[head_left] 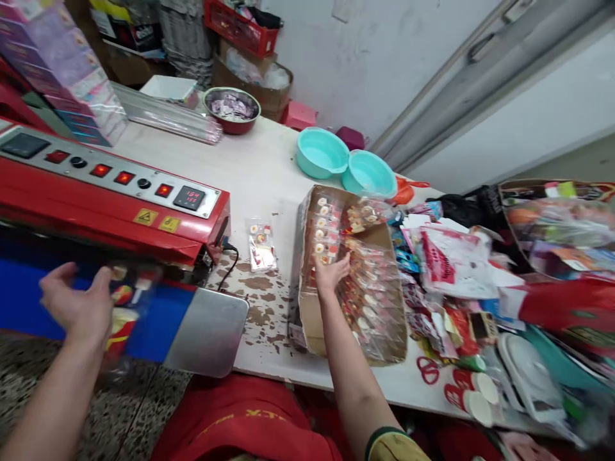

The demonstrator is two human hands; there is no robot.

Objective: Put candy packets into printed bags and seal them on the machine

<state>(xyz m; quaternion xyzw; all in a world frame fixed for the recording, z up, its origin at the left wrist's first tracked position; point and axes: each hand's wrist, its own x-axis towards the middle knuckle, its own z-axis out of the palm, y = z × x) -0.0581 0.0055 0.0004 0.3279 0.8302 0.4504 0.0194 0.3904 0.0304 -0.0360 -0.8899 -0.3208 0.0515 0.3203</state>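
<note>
Over the blue belt (177, 301) of a red sealing machine (96, 205), my left hand (84, 301) is apart-fingered beside a blurred clear packet (123, 307) with red and yellow pieces; contact between them is unclear. My right hand (331, 272) reaches into a cardboard box (312, 320), fingers spread, touching the packets (327, 221) standing along its left side. Rows of similar packets fill the box's right part. One more clear packet (262, 244) lies flat on the white table (259, 173) between machine and box.
Two turquoise basins (321, 152) and a metal bowl (232, 110) with small sachets stand behind. Mixed packages (446, 262), red scissors (427, 370) and paper cups (468, 403) crowd the right. A metal plate (211, 333) extends from the belt's end.
</note>
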